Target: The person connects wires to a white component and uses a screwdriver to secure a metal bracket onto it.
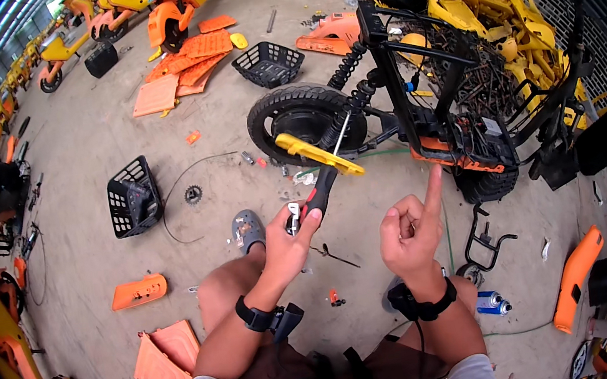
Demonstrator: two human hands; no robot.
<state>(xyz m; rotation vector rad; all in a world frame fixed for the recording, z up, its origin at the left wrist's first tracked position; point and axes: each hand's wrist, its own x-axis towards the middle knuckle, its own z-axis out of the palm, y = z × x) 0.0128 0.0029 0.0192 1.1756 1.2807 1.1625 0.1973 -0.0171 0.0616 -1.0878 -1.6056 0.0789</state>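
Observation:
My left hand (291,241) is closed round a screwdriver (321,189) with a black and red handle, its thin shaft angled up and away. A small silver metal piece (294,219) sticks out of the same fist. Across the shaft lies a yellow plastic part (318,155); whether it touches the screwdriver I cannot tell. My right hand (413,240) points its index finger upward, the other fingers curled, with nothing visible in them. Beyond that fingertip stands a stripped scooter frame (419,72), black, with an orange strip (462,159) low on it and a rear wheel (294,125).
Black baskets (135,196) (269,63) lie on the concrete floor. Orange panels (192,59) are piled at the far left, others (168,360) near my left leg. Yellow plastic scraps (479,2) heap against the right wall. Blue spray cans (494,302) lie beside my right knee.

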